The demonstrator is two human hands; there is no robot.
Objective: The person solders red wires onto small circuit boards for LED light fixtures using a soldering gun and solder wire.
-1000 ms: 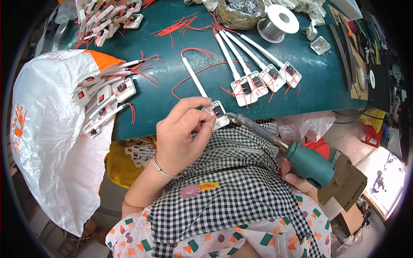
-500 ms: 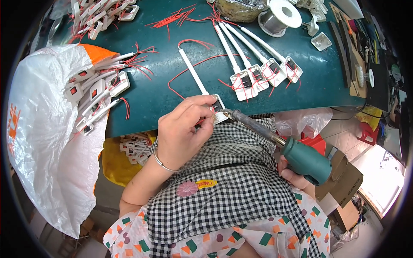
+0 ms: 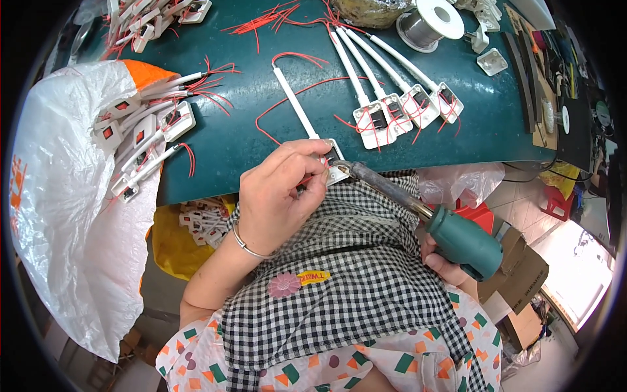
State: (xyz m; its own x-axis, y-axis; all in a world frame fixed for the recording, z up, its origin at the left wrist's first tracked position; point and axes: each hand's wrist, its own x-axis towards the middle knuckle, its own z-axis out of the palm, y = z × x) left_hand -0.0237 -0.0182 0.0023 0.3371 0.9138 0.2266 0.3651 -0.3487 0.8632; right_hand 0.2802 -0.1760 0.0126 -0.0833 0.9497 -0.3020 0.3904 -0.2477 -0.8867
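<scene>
Right hand (image 3: 447, 269): nearest, on the right, wrapped around the green handle of a soldering iron (image 3: 398, 196), with some fingers hidden behind it; gripping behind the metal shaft likely spares the skin from heat.
Iron angle: slanting from near right to far left, its bent tip at the box, probably so it comes in from the side the other hand leaves free.
Left hand (image 3: 284, 179): left of the tip, thumb and fingertips together, seemingly pinched on a thin red wire (image 3: 325, 159) at the box's left rim, though the pinch is partly hidden; this likely steadies the small parts.
Switch box (image 3: 337, 175): at the near edge of the bench (image 3: 222, 147), between the hands, perhaps for easy reach by both; its open side faces up, which leaves the inside bare.
Box look: white, shallow, round-cornered, a black part inside; a slim white tube (image 3: 295, 101) runs far and left from it, red wire curling from the tube's end.
White bag (image 3: 78, 215): at the left, its mouth toward the bench, more boxes and tubes in the opening.
Four finished-looking boxes (image 3: 377, 134): farther right, side by side, open sides up, tubes fanned, perhaps so the wires tangle less.
Wire spool (image 3: 444, 23): far, beyond those four, grey wire on a white reel.
</scene>
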